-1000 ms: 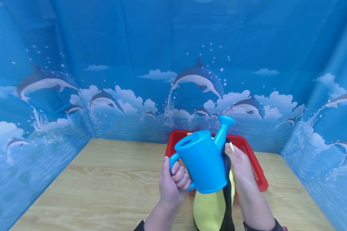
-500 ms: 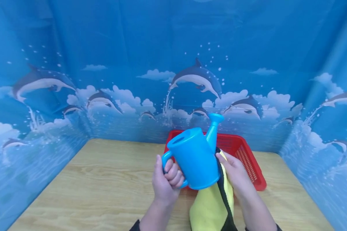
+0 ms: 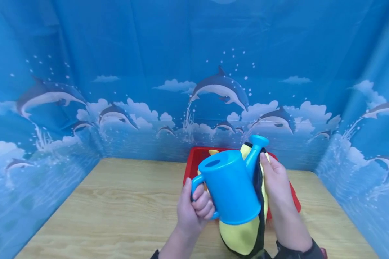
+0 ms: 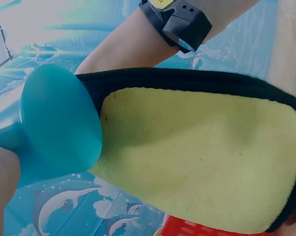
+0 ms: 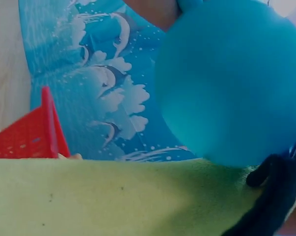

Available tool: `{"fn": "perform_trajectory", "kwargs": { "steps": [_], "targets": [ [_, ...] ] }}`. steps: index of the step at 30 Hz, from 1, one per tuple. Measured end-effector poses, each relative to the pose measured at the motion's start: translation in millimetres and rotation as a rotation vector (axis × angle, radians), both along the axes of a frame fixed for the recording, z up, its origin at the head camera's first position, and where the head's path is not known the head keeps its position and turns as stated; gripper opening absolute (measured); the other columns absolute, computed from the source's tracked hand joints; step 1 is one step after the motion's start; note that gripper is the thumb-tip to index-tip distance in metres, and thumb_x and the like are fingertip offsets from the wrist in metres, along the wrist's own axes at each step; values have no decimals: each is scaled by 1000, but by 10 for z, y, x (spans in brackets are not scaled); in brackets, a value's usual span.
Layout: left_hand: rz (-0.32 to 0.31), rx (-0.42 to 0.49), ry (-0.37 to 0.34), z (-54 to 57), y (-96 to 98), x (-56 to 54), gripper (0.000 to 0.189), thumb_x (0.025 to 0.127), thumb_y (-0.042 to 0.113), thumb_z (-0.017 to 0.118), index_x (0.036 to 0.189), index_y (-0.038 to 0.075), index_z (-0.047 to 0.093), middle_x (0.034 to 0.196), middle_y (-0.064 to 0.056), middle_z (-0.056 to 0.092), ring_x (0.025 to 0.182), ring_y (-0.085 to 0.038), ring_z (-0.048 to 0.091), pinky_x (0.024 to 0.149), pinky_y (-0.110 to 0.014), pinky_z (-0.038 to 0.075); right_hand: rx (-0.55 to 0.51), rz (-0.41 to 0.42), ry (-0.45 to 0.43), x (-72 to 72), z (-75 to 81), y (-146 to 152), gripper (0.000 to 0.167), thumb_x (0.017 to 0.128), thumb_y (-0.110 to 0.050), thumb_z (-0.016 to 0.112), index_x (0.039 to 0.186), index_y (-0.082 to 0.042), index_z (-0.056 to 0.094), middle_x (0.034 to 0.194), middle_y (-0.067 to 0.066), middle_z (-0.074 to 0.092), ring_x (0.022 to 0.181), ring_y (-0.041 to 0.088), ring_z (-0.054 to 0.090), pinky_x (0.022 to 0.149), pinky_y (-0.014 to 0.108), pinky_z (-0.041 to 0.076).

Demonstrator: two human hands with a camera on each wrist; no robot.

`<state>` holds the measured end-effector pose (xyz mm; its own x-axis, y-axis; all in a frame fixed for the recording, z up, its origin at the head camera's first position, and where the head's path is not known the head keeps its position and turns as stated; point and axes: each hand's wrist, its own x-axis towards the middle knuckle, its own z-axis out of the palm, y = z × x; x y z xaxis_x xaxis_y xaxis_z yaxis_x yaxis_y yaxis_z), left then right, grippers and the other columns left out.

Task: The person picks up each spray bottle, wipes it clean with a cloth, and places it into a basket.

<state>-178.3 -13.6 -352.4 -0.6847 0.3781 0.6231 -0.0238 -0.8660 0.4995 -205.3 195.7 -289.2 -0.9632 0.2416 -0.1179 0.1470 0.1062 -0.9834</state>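
A blue toy watering can (image 3: pixel 231 190) is held up above the table, its spout pointing up and to the right. My left hand (image 3: pixel 196 208) has its fingers curled round the can's handle. On the can's far right side, my right hand (image 3: pixel 277 180) pinches a yellow cloth with black edging (image 3: pixel 241 237), thumb toward the spout. The cloth lies along the can's side and hangs below it. In the left wrist view the yellow cloth (image 4: pixel 201 152) spreads beside the can's base (image 4: pixel 62 118). The right fingers behind the cloth are hidden.
Behind the hands a red plastic basket (image 3: pixel 190 162) stands on the wooden table (image 3: pixel 126 201), with a yellow item (image 3: pixel 213 152) partly visible inside. A blue dolphin-print curtain (image 3: pixel 142 72) encloses the table's back and sides. A small red object (image 3: pixel 324 253) shows beside the right sleeve.
The can shifted left, then came back right and slightly lower. My right hand has slid the cloth up along the can toward the spout. The left hand keeps its hold on the handle.
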Motion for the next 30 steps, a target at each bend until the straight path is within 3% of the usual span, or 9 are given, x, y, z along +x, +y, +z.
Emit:
{"fn": "perform_trajectory", "kwargs": {
  "steps": [4,9,11,14,17,20,23,26,30],
  "targets": [
    [12,9,76,-4,-37,6,43,107,40,20,72,19,35,56,3,24,44,-10,18,42,-24,8,-98,-30,53,7,-18,66,69,95,-60,38,150,-18,34,111,-16,55,100,-5,53,81,11,48],
    [130,-46,207,18,-80,9,43,108,35,22,72,12,30,56,2,25,42,-14,18,39,-27,12,-219,-89,157,17,-126,147,64,99,-50,39,150,-12,34,97,-23,62,94,-9,57,81,10,48],
    [175,-75,248,42,-79,-7,43,108,34,22,72,9,26,56,1,25,42,-15,18,38,-28,13,-229,-122,162,27,-154,190,67,98,-52,40,151,-13,31,118,-16,63,112,-4,55,94,13,45],
    [229,-103,297,71,-83,-45,45,108,33,23,71,6,23,55,1,24,40,-16,18,36,-27,15,-239,-151,162,45,-184,244,69,97,-54,39,153,-15,26,152,-7,39,139,3,33,113,20,29],
    [280,-120,331,84,-100,-79,46,108,31,23,71,4,21,54,-1,23,39,-16,17,35,-26,15,-257,-165,181,54,-220,270,69,98,-53,38,153,-14,23,160,-1,22,145,6,21,118,23,19],
    [328,-159,341,80,-123,-98,46,108,29,25,71,2,22,54,-2,23,39,-17,18,34,-25,16,-283,-213,197,64,-263,273,66,99,-50,38,152,-13,26,158,1,26,144,7,25,116,21,23],
    [371,-227,331,58,-140,-110,46,107,30,28,71,1,25,54,-3,24,40,-18,20,35,-24,19,-317,-268,235,87,-336,287,57,99,-46,43,147,-16,38,145,-7,48,134,2,39,109,14,31],
    [406,-293,303,34,-158,-112,48,106,34,32,72,1,27,54,-4,25,41,-19,22,37,-24,21,-343,-285,270,107,-398,294,51,99,-41,47,142,-13,46,120,-16,63,118,-3,51,98,11,39],
    [456,-354,299,20,-188,-116,48,106,35,31,73,0,29,55,-6,27,42,-19,25,39,-24,24,-340,-280,265,122,-412,305,58,98,-43,48,145,-10,42,109,-23,62,110,-7,52,92,9,41]
  ]
}}
